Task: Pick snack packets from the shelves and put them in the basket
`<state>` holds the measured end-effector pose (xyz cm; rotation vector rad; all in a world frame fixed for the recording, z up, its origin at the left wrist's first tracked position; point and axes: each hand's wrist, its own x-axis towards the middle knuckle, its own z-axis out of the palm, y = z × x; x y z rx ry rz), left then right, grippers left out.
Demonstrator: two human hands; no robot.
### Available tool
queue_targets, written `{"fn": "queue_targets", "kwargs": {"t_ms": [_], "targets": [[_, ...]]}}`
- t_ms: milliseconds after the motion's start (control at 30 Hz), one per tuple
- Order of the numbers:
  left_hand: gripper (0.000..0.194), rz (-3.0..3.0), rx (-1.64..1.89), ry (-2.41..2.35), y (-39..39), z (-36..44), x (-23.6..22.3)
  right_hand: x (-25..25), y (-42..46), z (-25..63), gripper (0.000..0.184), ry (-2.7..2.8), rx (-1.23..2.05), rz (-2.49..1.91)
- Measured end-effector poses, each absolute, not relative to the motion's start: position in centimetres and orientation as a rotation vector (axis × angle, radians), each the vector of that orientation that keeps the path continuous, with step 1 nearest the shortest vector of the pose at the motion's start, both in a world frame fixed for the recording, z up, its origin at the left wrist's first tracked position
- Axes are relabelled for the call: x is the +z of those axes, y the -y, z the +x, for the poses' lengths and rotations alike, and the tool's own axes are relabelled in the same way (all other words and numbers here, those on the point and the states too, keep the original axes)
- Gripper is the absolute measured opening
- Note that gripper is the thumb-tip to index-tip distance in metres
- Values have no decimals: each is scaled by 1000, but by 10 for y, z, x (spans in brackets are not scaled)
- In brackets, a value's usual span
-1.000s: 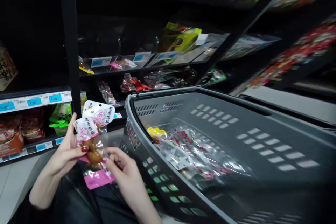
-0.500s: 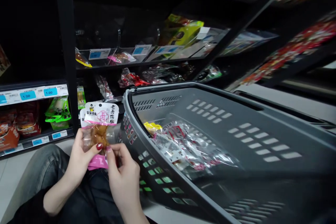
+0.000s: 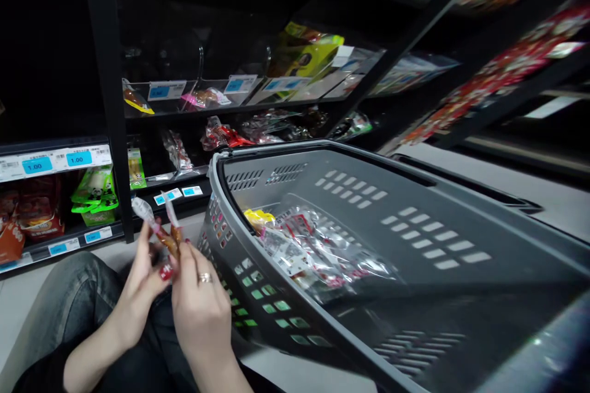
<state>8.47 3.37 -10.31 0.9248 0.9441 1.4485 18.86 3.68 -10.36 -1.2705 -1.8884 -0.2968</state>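
Two clear vacuum snack packets with white tops and brown meat inside are between my hands, seen almost edge-on. My left hand is closed on the left snack packet. My right hand, with a ring on one finger, is pinched on the right snack packet. The packets' tops stand apart and their lower parts come close together at my fingers, which partly hide them. Just right of my hands stands a grey shopping basket holding several clear packets and a yellow-topped one.
Black shelves rise ahead, with price labels along their edges. Green panda packets lie on the low left shelf, and red packets on the low middle one. My bent knee is at lower left.
The packets were held together with the printed front facing me; now they are turned edge-on and their tops are spread apart. My right hand has turned, showing its back. The view has shifted slightly.
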Motion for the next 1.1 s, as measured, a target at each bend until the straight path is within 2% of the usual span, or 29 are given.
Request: {"fn": "queue_targets", "kwargs": {"t_ms": [100, 267, 367, 467, 533, 600, 700, 1100], "targets": [[52, 770, 1359, -757, -33, 87, -98, -106, -23, 176, 34, 2005, -470, -1259], [23, 599, 1427, -851, -55, 75, -97, -87, -19, 177, 40, 2199, -8, -1156], [22, 664, 1477, -929, -62, 66, -96, -75, -33, 194, 40, 2176, 310, -974], [21, 788, 1451, -953, -61, 61, -97, -74, -48, 209, 19, 1921, 742, -880], [22, 889, 1375, -916, -58, 62, -98, -80, -55, 214, 6, 1612, 885, -1010], [25, 939, 1322, -882, -56, 64, -100, -87, -59, 214, 11, 1387, 959, -1129], [27, 948, 1280, -854, -53, 68, -100, -92, -61, 209, 20, 1309, 1145, -1079], [19, 936, 1298, -834, -52, 71, -100, -87, -60, 209, 13, 1297, 1236, -1019]]}}
